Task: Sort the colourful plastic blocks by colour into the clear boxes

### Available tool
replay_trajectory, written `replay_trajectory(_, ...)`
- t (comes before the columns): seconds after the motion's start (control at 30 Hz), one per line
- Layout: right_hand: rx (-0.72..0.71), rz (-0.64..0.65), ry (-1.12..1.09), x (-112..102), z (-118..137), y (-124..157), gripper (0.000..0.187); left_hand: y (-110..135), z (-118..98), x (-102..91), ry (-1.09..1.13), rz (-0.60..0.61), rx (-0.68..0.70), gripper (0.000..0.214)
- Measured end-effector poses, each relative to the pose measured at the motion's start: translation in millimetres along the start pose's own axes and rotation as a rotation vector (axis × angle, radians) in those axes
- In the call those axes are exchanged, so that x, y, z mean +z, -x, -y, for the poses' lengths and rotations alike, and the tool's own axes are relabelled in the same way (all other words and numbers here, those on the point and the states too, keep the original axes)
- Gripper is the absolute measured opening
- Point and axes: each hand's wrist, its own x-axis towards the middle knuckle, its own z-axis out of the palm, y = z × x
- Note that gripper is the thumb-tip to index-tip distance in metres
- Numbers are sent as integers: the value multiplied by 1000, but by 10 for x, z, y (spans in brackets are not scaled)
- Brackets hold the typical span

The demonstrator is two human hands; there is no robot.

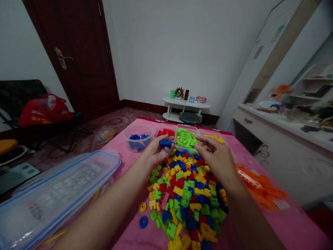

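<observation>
My left hand (156, 151) is closed round a blue toy brick (165, 143), held above the far edge of a mixed pile of toy bricks (182, 194). Over the pile's right side hangs my right hand (213, 150), thumb and fingers curled close together; whether anything sits between them is hidden. Beyond the hands stand clear containers: a round tub (125, 136) with blue bricks at the left, then boxes with red bricks (165, 132), light green bricks (186, 138) and yellow bricks (214, 138).
Clear plastic lids with blue rims (65, 194) lie at the left of the pink cloth (130, 222). A bag of orange pieces (260, 187) is at the right. A yellow ring (142, 207) and a blue ring (143, 222) lie beside the pile.
</observation>
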Motion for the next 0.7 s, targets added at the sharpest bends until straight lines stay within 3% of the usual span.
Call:
replay_trajectory(0.1,-2,-14,-1,-37,-5,-3,32,-74,-364,-10,-191,-187,303,12)
replay_trajectory(0.2,-11,-32,3,-62,-13,-3,31,-228,-702,-123,-629,-498,631,12)
replay_trajectory(0.3,-17,-44,17,-101,-32,-11,31,-331,-956,-303,-806,-636,730,10)
replay_trajectory(0.43,-41,-67,54,-145,-61,-28,31,-291,-1132,-459,-1027,-655,764,12)
replay_trajectory(0.5,-50,-78,77,-152,-83,-38,31,-227,-1109,-452,-1250,-605,861,19)
replay_trajectory(0.63,-35,-56,160,-136,-201,-64,30,-97,-757,-347,-1832,-427,1123,22)
replay_trajectory(0.7,-14,8,244,-121,-306,-73,27,-53,-469,-320,-1954,-363,1045,25)
